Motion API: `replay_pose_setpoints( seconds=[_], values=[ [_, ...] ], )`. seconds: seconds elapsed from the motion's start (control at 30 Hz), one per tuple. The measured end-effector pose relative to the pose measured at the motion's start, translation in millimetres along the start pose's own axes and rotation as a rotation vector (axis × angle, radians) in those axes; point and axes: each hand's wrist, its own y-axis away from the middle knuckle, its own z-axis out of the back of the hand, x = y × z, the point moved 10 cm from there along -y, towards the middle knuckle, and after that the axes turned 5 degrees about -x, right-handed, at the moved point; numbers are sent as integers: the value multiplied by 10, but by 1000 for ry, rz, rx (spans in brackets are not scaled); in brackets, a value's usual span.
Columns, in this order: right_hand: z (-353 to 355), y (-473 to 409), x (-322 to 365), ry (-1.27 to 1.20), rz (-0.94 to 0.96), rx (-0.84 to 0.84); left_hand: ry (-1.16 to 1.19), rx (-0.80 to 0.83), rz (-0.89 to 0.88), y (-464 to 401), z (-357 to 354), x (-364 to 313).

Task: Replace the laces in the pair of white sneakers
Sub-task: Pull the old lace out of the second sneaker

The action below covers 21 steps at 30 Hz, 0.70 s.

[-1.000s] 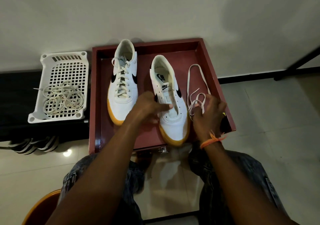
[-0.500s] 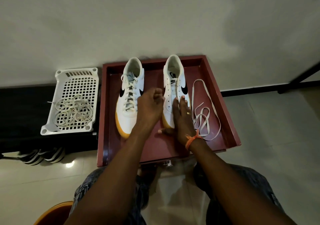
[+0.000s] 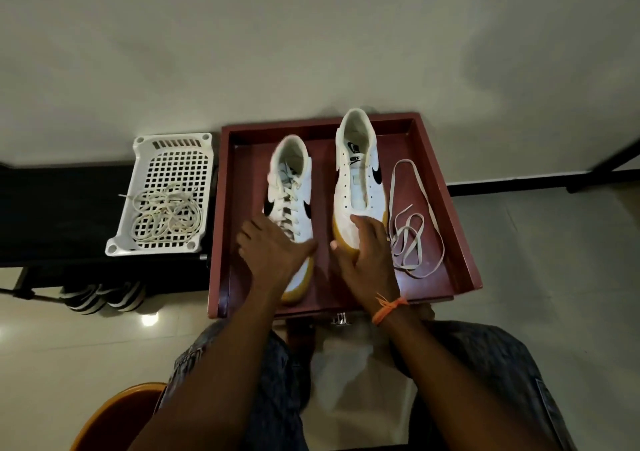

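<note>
Left hand (image 3: pixel 273 249): fingers spread flat over the toe of the laced sneaker (image 3: pixel 291 204), pressing, not gripping.
Right hand (image 3: pixel 363 253): laid open on the toe of the unlaced sneaker (image 3: pixel 358 180).
Loose lace (image 3: pixel 412 228): just right of the right hand, in the red tray (image 3: pixel 460 242).
Basket (image 3: pixel 166 187): left of the left hand, holding a tangle of laces.
Risk: confusing removed and replacement laces; the loose one may tangle.

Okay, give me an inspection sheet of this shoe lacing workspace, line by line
Surface: red-brown tray, walled.
Job's things: laced sneaker left, unlaced sneaker right, both in tray; loose lace beside the unlaced one.
Clutter: white basket holding more laces.
Hands: left hand on laced sneaker's toe; right hand flat on unlaced sneaker's toe.
Cables: nothing seen.
Surroundings: pale wall, tiled floor, striped shoes under dark shelf.
</note>
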Motion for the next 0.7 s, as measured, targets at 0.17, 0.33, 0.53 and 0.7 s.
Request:
replay_pose_setpoints(
  seconds=[0.17, 0.33, 0.53, 0.7],
  values=[
    [-175, 12, 151, -121, -83, 108, -25, 151, -84, 665, -107, -92],
    [-151, -86, 167, -67, 35, 71, 341, 549, 168, 420, -178, 98],
    [-230, -478, 288, -8, 53, 34, 509, 168, 5, -58, 244, -339],
    [-155, -426, 306, 46, 125, -1, 611, 306, 96, -109, 39, -251]
  ],
)
